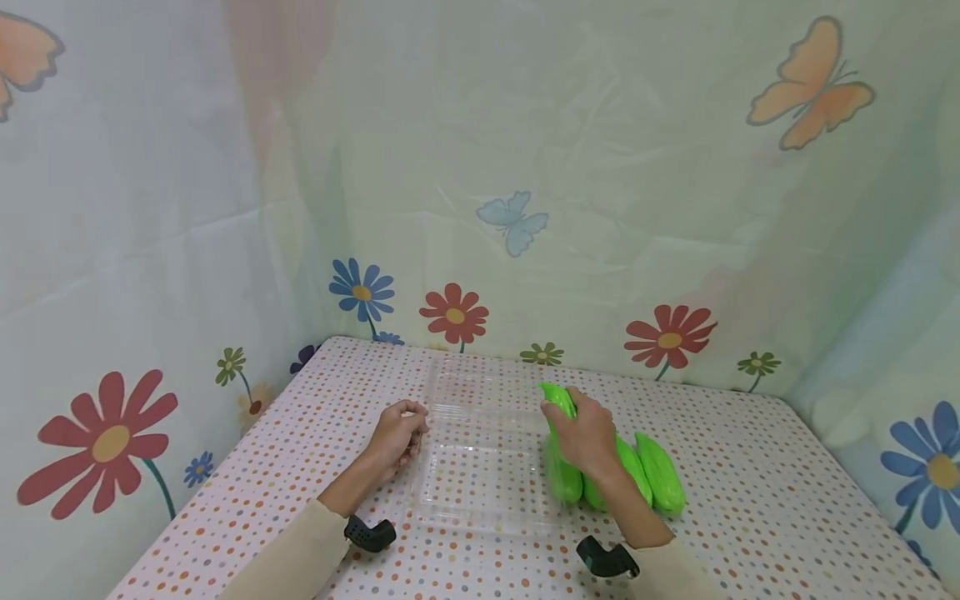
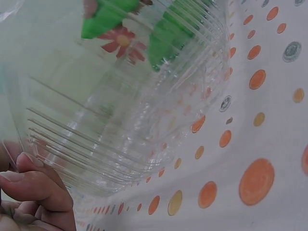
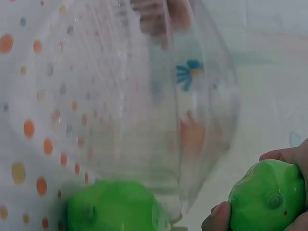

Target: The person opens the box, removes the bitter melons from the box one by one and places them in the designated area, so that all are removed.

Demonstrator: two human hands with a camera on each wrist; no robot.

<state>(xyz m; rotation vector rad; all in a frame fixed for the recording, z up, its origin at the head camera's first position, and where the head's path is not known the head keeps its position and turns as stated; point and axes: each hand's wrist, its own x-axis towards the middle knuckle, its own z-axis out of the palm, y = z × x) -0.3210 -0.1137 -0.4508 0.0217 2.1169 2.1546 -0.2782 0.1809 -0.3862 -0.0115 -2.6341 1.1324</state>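
Note:
A clear plastic container with its lid folded back (image 1: 480, 512) lies in front of me on the table. My left hand (image 1: 397, 435) pinches its left edge, and in the left wrist view the fingertips (image 2: 30, 161) are right at the ribbed plastic wall. My right hand (image 1: 588, 433) grips a glossy green, long, fruit-like piece with a pointed tip (image 1: 557, 393), raised beside the container's right side. The rounded end of that held green piece (image 3: 269, 197) shows in the right wrist view. Several similar green pieces (image 1: 662, 475) lie under and right of the right hand, partly hidden by it.
A white cloth with coloured dots (image 1: 262, 517) covers the table. Fabric walls with printed flowers and butterflies (image 1: 600, 208) stand behind it and at both sides. Each wrist wears a black camera band (image 1: 606, 557).

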